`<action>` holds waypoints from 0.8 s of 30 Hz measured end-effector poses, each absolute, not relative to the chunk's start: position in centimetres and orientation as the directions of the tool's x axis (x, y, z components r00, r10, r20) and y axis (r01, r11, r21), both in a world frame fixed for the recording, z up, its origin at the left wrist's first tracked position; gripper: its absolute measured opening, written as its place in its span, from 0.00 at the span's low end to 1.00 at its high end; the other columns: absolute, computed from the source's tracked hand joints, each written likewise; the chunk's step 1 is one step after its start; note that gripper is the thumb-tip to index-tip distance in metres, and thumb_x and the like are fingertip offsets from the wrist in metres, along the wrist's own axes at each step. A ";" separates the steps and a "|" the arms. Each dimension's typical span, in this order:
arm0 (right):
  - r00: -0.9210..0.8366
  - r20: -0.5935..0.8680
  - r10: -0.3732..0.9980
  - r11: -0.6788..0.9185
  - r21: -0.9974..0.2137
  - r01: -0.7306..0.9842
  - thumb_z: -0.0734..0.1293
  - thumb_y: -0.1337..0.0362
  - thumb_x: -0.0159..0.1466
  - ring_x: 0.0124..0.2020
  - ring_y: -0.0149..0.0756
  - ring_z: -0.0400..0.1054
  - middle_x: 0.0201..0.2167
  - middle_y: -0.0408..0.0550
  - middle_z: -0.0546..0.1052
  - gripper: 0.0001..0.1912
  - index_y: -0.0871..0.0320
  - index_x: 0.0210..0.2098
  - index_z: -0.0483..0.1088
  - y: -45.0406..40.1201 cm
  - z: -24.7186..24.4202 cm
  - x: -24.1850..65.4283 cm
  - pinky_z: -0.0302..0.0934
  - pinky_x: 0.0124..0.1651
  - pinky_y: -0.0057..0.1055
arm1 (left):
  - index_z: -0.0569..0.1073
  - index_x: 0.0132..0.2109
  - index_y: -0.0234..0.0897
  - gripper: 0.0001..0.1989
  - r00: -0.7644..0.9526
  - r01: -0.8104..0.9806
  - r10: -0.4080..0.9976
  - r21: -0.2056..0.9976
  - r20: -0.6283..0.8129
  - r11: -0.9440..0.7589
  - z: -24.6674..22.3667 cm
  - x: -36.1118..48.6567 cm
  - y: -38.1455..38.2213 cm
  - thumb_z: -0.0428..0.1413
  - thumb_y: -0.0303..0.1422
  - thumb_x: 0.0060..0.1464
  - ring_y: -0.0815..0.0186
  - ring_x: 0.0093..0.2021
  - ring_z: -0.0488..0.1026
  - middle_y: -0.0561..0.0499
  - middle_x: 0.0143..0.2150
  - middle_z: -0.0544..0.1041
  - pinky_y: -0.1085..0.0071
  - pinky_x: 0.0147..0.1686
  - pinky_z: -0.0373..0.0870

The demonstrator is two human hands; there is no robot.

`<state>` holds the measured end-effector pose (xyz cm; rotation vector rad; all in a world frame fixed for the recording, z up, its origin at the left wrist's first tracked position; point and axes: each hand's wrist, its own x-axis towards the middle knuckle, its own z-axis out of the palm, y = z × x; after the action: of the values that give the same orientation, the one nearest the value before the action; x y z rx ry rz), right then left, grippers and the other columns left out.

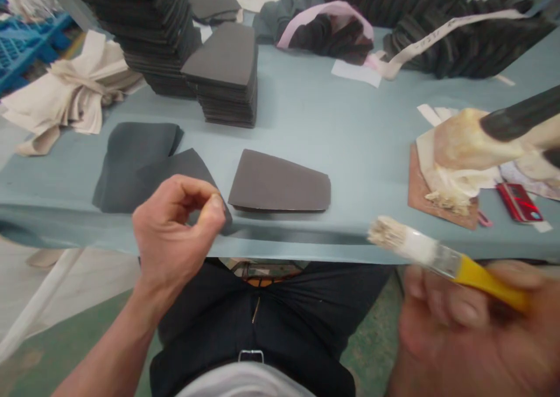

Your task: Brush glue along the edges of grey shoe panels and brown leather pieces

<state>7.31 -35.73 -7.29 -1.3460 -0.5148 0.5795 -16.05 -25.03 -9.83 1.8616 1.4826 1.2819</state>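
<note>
My right hand [476, 321] is closed around a paintbrush [485, 283] with a yellow handle. Its pale, clotted bristles point left, above the table's front edge. My left hand [179, 228] has thumb and forefinger pinched together over the right end of a dark grey flat piece [188, 167]. Whether that piece's edge is between the fingertips I cannot tell. Just right of this hand, a small stack of brown-grey tapered pieces [280, 181] lies flat on the table. A folded dark green-grey cloth [135, 152] lies behind and left of it.
Tall stacks of dark pieces [144, 30] and a shorter stack [227, 65] stand behind. Beige cloth strips [83, 82] lie at left. At right are a glue-crusted container [464, 140], a brown board [415, 187] and a red box [520, 201]. Dark bundles [464, 41] line the back.
</note>
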 end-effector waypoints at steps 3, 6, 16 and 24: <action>0.792 -0.019 0.610 0.197 -0.965 -0.175 0.73 0.51 0.66 0.12 0.25 0.48 0.11 0.30 0.58 0.17 0.53 0.28 0.69 -34.7 -8.6 7.1 0.57 0.20 0.25 | 0.76 0.35 0.40 0.05 0.190 0.410 0.908 0.811 0.372 -0.418 -9.5 -14.7 -26.5 0.59 0.26 0.59 0.71 0.29 0.77 0.57 0.30 0.79 0.74 0.33 0.72; 0.746 -0.100 0.658 0.163 -0.949 -0.270 0.76 0.46 0.64 0.12 0.23 0.49 0.11 0.29 0.58 0.21 0.56 0.29 0.72 -34.1 -10.0 6.2 0.58 0.20 0.23 | 0.74 0.34 0.38 0.07 0.301 0.330 0.864 0.806 0.404 -0.492 -9.4 -12.5 -27.5 0.56 0.22 0.60 0.75 0.28 0.76 0.58 0.29 0.79 0.79 0.33 0.72; 0.755 -0.089 0.650 0.115 -0.970 -0.214 0.74 0.45 0.67 0.13 0.24 0.53 0.12 0.31 0.61 0.23 0.57 0.30 0.72 -34.1 -10.9 5.5 0.62 0.22 0.23 | 0.77 0.40 0.35 0.05 0.406 0.291 0.808 0.777 0.428 -0.558 -10.2 -12.0 -27.5 0.59 0.22 0.60 0.77 0.31 0.77 0.57 0.31 0.80 0.85 0.39 0.74; 0.741 0.100 0.665 0.169 -0.985 -0.019 0.68 0.52 0.72 0.14 0.26 0.61 0.14 0.34 0.65 0.19 0.57 0.29 0.72 -34.2 -10.7 4.9 0.66 0.24 0.24 | 0.76 0.39 0.35 0.03 0.405 0.318 0.797 0.748 0.448 -0.582 -11.0 -11.5 -27.3 0.62 0.23 0.61 0.75 0.31 0.77 0.56 0.31 0.80 0.82 0.39 0.74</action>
<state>4.87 -34.16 -10.74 -1.3260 -0.5972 0.5287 -11.53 -27.29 -10.98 2.1008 0.9460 1.1074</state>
